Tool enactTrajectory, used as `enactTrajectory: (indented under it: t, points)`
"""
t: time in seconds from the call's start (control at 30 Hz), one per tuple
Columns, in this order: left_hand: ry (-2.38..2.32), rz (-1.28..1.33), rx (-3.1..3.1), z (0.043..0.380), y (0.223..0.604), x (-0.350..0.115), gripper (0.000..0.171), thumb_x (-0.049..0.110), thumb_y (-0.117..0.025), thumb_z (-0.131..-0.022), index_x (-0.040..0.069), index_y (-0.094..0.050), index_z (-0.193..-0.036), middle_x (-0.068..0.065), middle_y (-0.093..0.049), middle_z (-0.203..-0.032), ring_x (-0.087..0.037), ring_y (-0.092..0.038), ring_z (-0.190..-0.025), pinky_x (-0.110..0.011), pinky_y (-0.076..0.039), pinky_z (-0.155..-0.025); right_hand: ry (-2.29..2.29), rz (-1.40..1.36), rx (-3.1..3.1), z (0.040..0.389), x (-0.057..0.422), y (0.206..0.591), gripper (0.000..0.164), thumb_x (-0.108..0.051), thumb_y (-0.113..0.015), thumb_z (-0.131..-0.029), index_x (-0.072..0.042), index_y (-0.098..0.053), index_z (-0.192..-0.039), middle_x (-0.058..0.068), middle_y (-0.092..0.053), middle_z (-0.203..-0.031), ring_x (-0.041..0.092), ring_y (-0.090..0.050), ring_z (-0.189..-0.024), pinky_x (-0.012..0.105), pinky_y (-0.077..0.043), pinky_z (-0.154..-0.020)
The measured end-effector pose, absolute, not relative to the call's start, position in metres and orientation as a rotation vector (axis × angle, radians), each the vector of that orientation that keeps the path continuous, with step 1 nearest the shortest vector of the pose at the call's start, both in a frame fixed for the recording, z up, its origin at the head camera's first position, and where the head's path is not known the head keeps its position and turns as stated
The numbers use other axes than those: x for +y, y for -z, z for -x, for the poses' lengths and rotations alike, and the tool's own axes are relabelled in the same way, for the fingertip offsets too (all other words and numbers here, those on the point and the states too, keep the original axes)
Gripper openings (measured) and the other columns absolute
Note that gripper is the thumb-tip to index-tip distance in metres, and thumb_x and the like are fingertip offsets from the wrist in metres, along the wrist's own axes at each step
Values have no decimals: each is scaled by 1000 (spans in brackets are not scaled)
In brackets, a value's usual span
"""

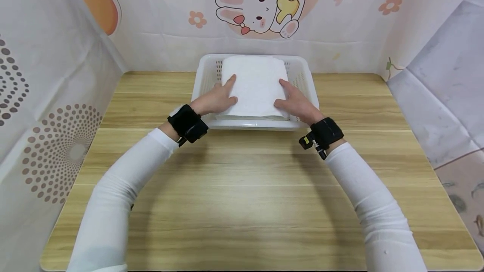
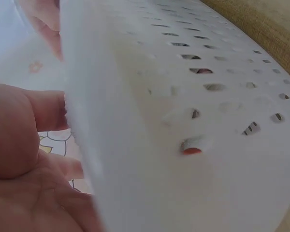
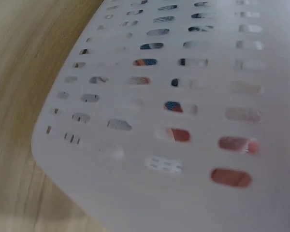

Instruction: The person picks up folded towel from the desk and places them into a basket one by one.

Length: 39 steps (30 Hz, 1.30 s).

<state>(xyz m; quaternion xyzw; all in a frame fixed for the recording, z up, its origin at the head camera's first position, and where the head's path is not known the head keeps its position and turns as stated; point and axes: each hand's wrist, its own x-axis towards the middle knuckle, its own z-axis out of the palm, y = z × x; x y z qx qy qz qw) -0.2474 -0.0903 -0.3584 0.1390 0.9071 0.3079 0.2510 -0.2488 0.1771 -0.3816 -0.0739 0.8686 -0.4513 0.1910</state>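
Observation:
A folded white cloth (image 1: 255, 83), perhaps a towel, lies flat at the top of a white plastic basket (image 1: 253, 125). My left hand (image 1: 216, 99) rests on the cloth's left side, thumb and forefinger spread over its top. On the opposite side, my right hand (image 1: 298, 102) touches the right edge with thumb and forefinger extended. The remaining fingers of both hands are mostly hidden in the head view. In the left wrist view, the left hand (image 2: 24, 145) shows beyond the slotted basket wall (image 2: 222, 174). The basket wall (image 3: 111, 179) blocks most of the right wrist view.
The basket stands at the back of a wood-grain table (image 1: 245, 196), close to a hanging curtain (image 1: 159, 16) with a rabbit print. Red and blue patches show through slots in the basket wall in the right wrist view; what they are cannot be told.

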Motion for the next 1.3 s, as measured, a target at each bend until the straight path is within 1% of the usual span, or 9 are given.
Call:
enactTrajectory:
  t: [0.17,0.3,0.43,0.57,0.7,0.87,1.0,1.13,1.3]
  points:
    - [-810,-400,2486,245,358,-92,75,29,-41,-105,17,11,-159,-19,5,-165,-33,4,-152,-47,-18,-119,1229,233,2479,246,176,379,82,-9,-54,-93,-6,-7,-160,13,-7,-166,24,-9,-152,42,-11,-122]
    - [-785,-435,2507,241,357,-95,76,30,-42,-105,14,8,-160,-22,2,-164,-33,0,-152,-45,-18,-119,1192,248,2508,243,175,377,80,-10,-53,-93,-5,-8,-160,14,-9,-166,24,-12,-151,44,-13,-121]
    - [-760,-466,2530,236,356,-97,75,30,-44,-104,12,4,-160,-27,-1,-163,-34,-4,-151,-45,-19,-119,1146,272,2546,240,176,375,79,-11,-53,-94,-4,-10,-159,16,-12,-165,26,-22,-147,47,-18,-120]
    - [-743,-493,2553,229,356,-100,74,28,-45,-104,10,0,-160,-31,-3,-161,-36,-14,-149,-45,-24,-117,1089,303,2600,236,175,372,78,-11,-54,-93,-3,-13,-159,20,-15,-164,29,-29,-139,48,-24,-116]
    - [-726,-510,2572,223,355,-101,73,29,-45,-104,9,-2,-160,-32,-2,-160,-37,-23,-146,-46,-27,-116,1057,303,2626,229,175,368,79,-13,-55,-92,-5,-15,-159,24,-16,-162,33,-28,-139,50,-27,-114]
    - [-706,-534,2587,214,353,-101,73,30,-46,-104,9,-5,-160,-33,-1,-160,-41,-18,-148,-48,-24,-117,1024,362,2662,218,176,367,77,-14,-57,-93,-3,-17,-158,28,-18,-158,37,-18,-146,52,-21,-117]
    - [-703,-555,2601,204,352,-100,73,30,-47,-103,8,-8,-160,-35,-1,-159,-46,-14,-147,-52,-22,-117,997,431,2687,207,178,369,76,-13,-57,-93,0,-18,-157,31,-19,-157,39,-18,-146,52,-21,-117]
    - [-684,-590,2634,192,353,-100,71,30,-47,-104,8,-10,-160,-35,-5,-159,-53,-18,-143,-56,-23,-116,977,475,2688,195,181,368,73,-16,-55,-95,0,-20,-157,30,-14,-159,41,-16,-148,54,-20,-117]
    - [-611,-637,2704,177,354,-101,68,31,-49,-104,9,-17,-159,-34,-13,-158,-56,-28,-138,-57,-27,-114,940,546,2671,182,183,370,66,-22,-54,-100,3,-27,-154,27,-13,-161,40,-12,-150,56,-19,-117]
